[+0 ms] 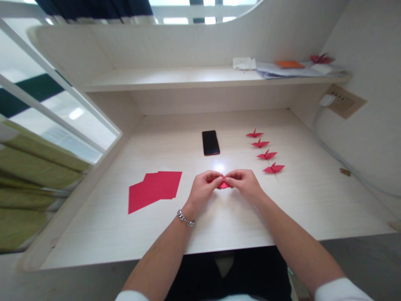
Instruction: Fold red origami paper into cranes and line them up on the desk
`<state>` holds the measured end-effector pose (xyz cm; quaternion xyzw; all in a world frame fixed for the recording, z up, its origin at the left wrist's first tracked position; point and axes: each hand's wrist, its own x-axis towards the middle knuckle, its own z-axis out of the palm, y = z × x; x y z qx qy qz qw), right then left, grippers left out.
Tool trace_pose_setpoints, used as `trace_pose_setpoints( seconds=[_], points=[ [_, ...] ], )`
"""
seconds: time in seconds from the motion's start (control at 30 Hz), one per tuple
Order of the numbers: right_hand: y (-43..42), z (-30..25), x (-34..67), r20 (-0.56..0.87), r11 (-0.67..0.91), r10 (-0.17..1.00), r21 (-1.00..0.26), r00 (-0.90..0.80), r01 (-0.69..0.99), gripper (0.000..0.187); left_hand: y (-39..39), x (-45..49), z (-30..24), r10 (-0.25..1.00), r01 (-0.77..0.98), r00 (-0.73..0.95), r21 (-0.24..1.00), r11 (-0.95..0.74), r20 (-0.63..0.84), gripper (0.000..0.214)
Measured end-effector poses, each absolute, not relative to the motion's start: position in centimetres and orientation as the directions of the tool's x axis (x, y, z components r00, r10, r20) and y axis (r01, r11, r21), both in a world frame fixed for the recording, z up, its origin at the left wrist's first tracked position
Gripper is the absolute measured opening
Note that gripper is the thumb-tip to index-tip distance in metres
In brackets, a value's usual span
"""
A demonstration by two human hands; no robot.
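Observation:
Both my hands meet over the middle of the desk (103, 225), pinching a small folded piece of red paper (224, 184) between them. My left hand (203, 187), with a metal bracelet on its wrist, grips the paper's left side. My right hand (244, 182) grips its right side. Most of the folded paper is hidden by my fingers. A stack of flat red paper sheets (155, 189) lies to the left of my hands. Several finished red paper cranes (266, 155) stand in a row to the right.
A black phone (210, 142) lies face up behind my hands. The shelf (175, 77) above holds papers, an orange pad (289, 64) and another red crane (321, 59). A wall socket with a white plug (327, 100) and cable is on the right wall.

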<state>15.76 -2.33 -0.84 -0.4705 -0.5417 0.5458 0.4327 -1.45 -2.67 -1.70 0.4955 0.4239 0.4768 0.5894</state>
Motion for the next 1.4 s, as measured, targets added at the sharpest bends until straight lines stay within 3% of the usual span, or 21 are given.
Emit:
trace_pose_setpoints(
  seconds=[0.2, 0.63, 0.93, 1.4],
  points=[
    [-2.3, -1.0, 15.7, -0.027, -0.017, 0.985, -0.998, -0.172, 0.057, 0.019, -2.6, -1.4, -1.6, 0.984, -0.122, 0.178, 0.992, 0.04, -0.018, 0.023],
    [-2.3, -1.0, 15.2, -0.01, -0.023, 0.99, -0.996, -0.142, -0.091, 0.022, -2.7, -1.0, -1.8, 0.994, -0.226, 0.108, 0.973, 0.049, -0.025, 0.026],
    [-2.0, -1.9, 15.7, 0.006, -0.024, 0.985, -0.985, -0.175, -0.169, 0.031, -2.8, -1.3, -1.6, 0.988, -0.203, 0.154, 0.979, 0.029, 0.002, 0.026],
    [-1.6, -2.3, 16.1, -0.026, -0.056, 0.97, -0.991, -0.242, -0.118, 0.03, -2.7, -1.3, -1.9, 0.993, -0.114, 0.118, 0.993, -0.006, 0.019, 0.025]
  ],
)
